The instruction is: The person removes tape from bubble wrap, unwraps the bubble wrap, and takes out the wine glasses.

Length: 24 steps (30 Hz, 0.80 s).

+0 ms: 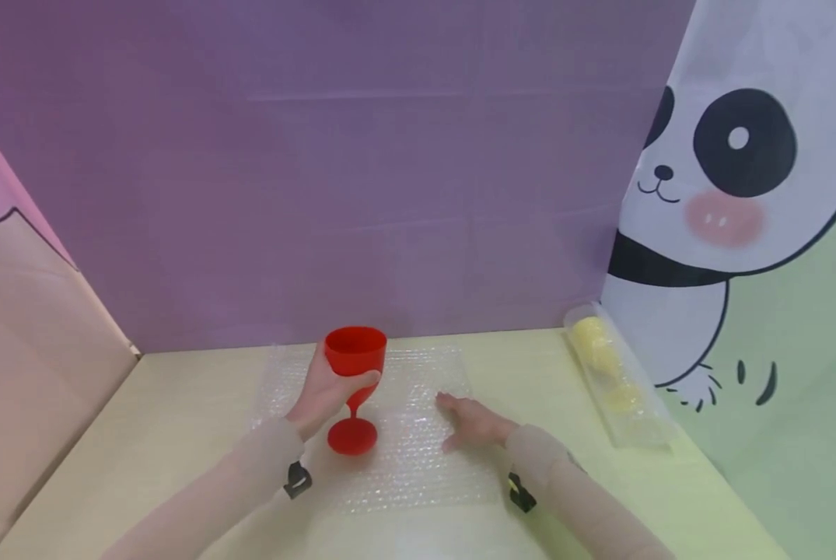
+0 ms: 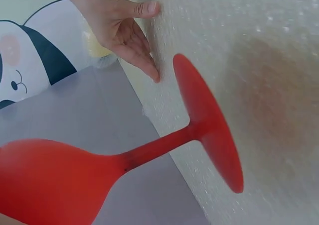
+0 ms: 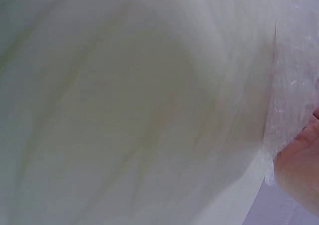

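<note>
A red goblet (image 1: 356, 358) stands nearly upright in the air over a sheet of clear bubble wrap (image 1: 411, 470) spread on the table. My left hand (image 1: 325, 393) grips it round the bowl, thumb across the near side. In the left wrist view the goblet's round foot (image 2: 212, 130) is apart from the wrap, and a dim reddish patch shows on the sheet beside it. My right hand (image 1: 477, 421) is at the wrap's right part, thumb and fingers spread with nothing between them. In the right wrist view that hand (image 3: 301, 172) meets the edge of the bubble wrap (image 3: 294, 93).
A clear plastic tray (image 1: 652, 432) with several yellow rounded items (image 1: 596, 342) lies along the table's right side. A purple sheet (image 1: 362, 171) closes off the back, and a panda-printed sheet (image 1: 795, 327) stands at the right. Pale yellow tabletop (image 1: 166, 420) surrounds the wrap.
</note>
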Each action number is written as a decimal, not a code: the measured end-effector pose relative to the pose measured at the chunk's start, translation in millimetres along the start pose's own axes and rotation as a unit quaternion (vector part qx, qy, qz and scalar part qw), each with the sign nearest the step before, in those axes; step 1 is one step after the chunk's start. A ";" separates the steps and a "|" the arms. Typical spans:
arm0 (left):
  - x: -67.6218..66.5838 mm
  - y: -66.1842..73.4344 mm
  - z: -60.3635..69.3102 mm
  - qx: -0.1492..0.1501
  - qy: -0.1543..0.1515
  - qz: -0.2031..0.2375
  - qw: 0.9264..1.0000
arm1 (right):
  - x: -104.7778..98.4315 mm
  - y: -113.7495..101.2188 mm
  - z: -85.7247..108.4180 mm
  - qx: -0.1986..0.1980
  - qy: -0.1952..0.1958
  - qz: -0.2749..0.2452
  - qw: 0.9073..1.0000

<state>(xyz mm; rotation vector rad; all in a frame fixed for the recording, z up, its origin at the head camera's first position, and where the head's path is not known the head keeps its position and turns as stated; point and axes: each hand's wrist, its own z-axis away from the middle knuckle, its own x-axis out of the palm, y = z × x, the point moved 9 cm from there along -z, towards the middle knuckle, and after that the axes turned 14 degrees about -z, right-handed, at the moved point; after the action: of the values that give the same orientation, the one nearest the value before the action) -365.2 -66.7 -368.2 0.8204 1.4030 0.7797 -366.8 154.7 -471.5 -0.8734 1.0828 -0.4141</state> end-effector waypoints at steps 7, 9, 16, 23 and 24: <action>-40.5 -12.6 11.3 0.020 0.030 0.004 0.999 | 0.5 0.6 -2.4 -0.007 0.001 0.003 1.000; -54.5 -16.8 13.3 0.016 0.040 0.008 0.999 | 0.2 0.9 -1.9 -0.011 0.001 0.000 1.000; -106.6 -31.4 21.3 -0.007 0.098 0.011 0.995 | -1.3 3.0 -2.3 -0.020 0.005 0.015 1.000; -151.0 -54.0 19.3 -0.036 0.160 -0.021 0.986 | -0.4 0.5 -2.2 -0.015 0.005 0.005 1.000; -156.1 -58.9 17.8 -0.041 0.167 -0.023 0.985 | -0.3 -0.4 -2.0 -0.016 0.005 0.004 1.000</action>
<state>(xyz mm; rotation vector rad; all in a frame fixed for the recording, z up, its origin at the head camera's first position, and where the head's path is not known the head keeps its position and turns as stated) -352.1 -231.3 -338.1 0.6095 1.6683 0.9651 -368.7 153.7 -471.4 -0.8968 1.1049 -0.3961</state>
